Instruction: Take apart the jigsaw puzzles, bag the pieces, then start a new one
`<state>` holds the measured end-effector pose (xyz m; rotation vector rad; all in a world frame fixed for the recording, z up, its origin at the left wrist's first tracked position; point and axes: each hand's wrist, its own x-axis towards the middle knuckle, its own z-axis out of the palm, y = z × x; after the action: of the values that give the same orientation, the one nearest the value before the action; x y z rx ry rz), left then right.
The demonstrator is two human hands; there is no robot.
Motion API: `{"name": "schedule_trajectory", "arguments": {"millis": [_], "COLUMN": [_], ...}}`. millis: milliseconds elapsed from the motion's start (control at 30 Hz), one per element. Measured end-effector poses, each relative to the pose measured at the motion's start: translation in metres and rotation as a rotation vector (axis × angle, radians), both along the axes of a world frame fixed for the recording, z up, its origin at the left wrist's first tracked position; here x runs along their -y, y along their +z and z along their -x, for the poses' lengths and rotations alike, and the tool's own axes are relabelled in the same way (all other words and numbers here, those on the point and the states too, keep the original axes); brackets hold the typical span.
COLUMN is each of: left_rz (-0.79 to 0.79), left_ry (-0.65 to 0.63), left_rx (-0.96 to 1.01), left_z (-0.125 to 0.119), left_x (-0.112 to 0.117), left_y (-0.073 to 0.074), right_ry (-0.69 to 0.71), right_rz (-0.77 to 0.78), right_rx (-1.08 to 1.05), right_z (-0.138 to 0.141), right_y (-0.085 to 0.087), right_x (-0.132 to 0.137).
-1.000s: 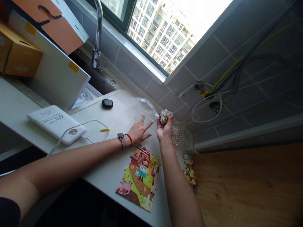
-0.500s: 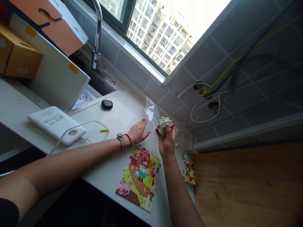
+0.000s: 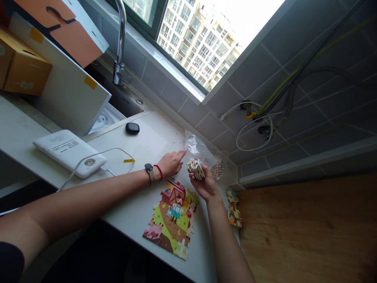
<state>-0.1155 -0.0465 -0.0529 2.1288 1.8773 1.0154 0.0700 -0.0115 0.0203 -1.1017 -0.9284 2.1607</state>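
My right hand (image 3: 206, 184) grips a thick stack of jigsaw puzzle pieces (image 3: 196, 169), with their cut edges turned up. To its left, my left hand (image 3: 171, 163) is open, fingers stretched out over the counter. Its fingertips reach the edge of a clear plastic bag (image 3: 200, 148); whether they press on it I cannot tell. Below both hands lies a joined section of farm puzzle (image 3: 173, 220), showing a farmer, a red barn and a pink pig. Two small groups of puzzle pieces (image 3: 234, 216) sit by the counter's right edge.
A white power bank (image 3: 70, 153) with a cable lies on the left of the counter (image 3: 153, 133), near a black case (image 3: 132, 128). Behind are a sink (image 3: 123, 103), a tap (image 3: 119, 72) and boxes (image 3: 28, 67). A wooden surface (image 3: 306, 232) adjoins at right.
My right hand has turned and tipped the stack leftward, lowering it slightly. The plastic bag now lies flatter and further right. My left hand has drawn slightly down, its fingers closer together.
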Motion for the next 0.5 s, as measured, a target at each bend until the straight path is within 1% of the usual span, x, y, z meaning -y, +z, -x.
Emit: {"name": "schedule_trajectory", "arguments": {"millis": [100, 167, 233, 300, 400, 500], "left_rz": [0.028, 0.041, 0.045, 0.055, 0.079, 0.08], "left_ry": [-0.028, -0.038, -0.045, -0.044, -0.044, -0.048], "left_rx": [-0.039, -0.056, -0.064, -0.069, -0.075, -0.078], "left_z": [0.0, 0.0, 0.0, -0.001, -0.002, -0.002], "left_x": [0.001, 0.001, 0.001, 0.001, 0.002, 0.003], "left_y": [0.001, 0.001, 0.0, 0.0, 0.0, 0.001], "right_ry": [0.001, -0.03, -0.061, -0.063, -0.078, -0.176], "right_rz": [0.05, 0.075, 0.091, 0.086, -0.005, -0.112], "right_rx": [-0.057, -0.084, -0.094, -0.085, -0.021, 0.086], "right_z": [0.004, 0.006, 0.007, 0.007, 0.011, 0.018], "right_y": [0.007, 0.009, 0.011, 0.011, 0.008, 0.002], "right_x": [-0.012, -0.017, -0.019, -0.017, -0.012, -0.014]}}
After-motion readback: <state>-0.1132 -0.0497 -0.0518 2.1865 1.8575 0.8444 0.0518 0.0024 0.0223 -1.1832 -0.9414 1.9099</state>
